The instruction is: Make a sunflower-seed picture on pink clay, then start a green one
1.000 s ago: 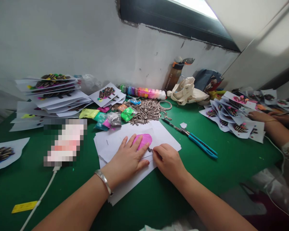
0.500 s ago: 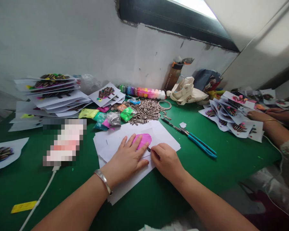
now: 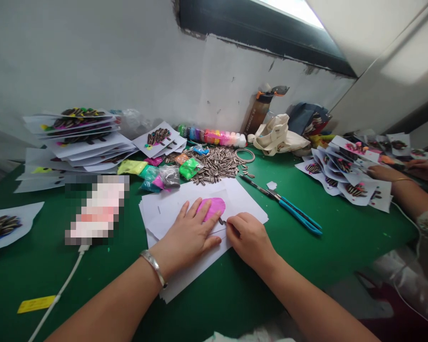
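My left hand (image 3: pixel 187 232) lies flat with its fingers spread on a stack of white paper (image 3: pixel 178 278). Its fingertips rest over a flattened pink patch of modelling clay (image 3: pixel 214 208). A small dark oval piece (image 3: pixel 220 221) sits on the paper just below the pink patch, by my left index finger. Beside it, my right hand (image 3: pixel 248 237) is closed in a pinch with the knuckles bent. A thin dark bit shows at those fingertips, too small to name.
Behind the paper are a heap of sunflower seeds (image 3: pixel 219 164) and bagged clay (image 3: pixel 189 168). Blue-handled scissors (image 3: pixel 299 216) lie right. Papers with seed pictures (image 3: pixel 92 154) are stacked left, more (image 3: pixel 338 171) right, near another person's arm (image 3: pixel 401 185). A blurred-out object (image 3: pixel 100 209) trails a white cable.
My right hand has drawn back slightly to the right, leaving the dark oval more exposed. My left hand stays in place on the paper. The view has shifted slightly.
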`<state>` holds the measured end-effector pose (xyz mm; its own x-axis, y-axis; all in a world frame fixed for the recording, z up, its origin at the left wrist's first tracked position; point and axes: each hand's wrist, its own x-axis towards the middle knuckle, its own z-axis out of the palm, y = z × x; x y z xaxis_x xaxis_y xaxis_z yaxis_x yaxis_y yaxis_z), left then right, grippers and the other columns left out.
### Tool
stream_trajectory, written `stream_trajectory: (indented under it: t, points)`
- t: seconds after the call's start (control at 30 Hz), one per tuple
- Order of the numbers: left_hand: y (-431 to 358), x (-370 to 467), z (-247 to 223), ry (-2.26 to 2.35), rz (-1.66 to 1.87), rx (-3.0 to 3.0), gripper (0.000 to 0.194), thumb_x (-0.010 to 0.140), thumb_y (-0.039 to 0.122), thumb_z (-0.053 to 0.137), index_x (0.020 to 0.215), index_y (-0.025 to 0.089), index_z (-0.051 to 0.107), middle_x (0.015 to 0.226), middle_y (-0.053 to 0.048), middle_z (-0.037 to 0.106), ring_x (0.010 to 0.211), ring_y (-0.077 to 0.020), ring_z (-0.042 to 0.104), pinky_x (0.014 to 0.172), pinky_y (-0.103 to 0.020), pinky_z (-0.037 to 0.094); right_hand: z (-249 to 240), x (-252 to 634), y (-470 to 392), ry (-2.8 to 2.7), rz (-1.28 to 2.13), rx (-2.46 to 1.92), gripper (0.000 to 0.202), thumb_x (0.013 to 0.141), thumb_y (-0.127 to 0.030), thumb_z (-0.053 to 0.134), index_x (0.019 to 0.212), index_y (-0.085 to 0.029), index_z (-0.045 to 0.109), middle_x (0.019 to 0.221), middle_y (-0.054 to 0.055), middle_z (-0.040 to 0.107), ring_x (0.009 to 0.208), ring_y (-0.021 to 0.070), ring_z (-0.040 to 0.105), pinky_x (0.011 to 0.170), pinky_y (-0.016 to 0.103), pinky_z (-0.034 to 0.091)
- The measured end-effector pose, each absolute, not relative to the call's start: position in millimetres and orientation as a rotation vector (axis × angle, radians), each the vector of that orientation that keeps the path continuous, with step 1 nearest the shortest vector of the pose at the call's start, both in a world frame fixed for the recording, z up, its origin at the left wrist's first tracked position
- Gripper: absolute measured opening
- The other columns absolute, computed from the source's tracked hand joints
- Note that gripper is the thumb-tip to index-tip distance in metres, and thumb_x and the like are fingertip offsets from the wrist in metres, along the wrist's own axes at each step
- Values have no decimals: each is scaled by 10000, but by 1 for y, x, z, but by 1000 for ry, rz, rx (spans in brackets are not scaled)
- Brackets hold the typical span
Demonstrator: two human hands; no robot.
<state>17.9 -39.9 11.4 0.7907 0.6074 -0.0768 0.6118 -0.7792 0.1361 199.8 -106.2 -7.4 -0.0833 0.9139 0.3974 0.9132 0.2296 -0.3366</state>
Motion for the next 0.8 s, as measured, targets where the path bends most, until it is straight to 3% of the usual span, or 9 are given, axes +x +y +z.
stream_trajectory:
  t: [0.4,0.8]
  points:
    - [-40,17,7,968,5,2857,599,959,540,422,1489,276,331,1559,-128,317,1443,-388,201,1140,-600,159,-8,197,-107,-1967,95,-1573,200,914,-148,485,779,-179,630,716,42,591,707,167,539,681,278,408]
    - [-40,18,7,970,30,2850,598,957,568,401,1477,273,358,1559,-120,321,1442,-381,211,1141,-599,170,-10,191,-104,-2009,-27,-1638,224,901,-129,473,735,-188,613,698,44,598,696,178,541,669,287,405]
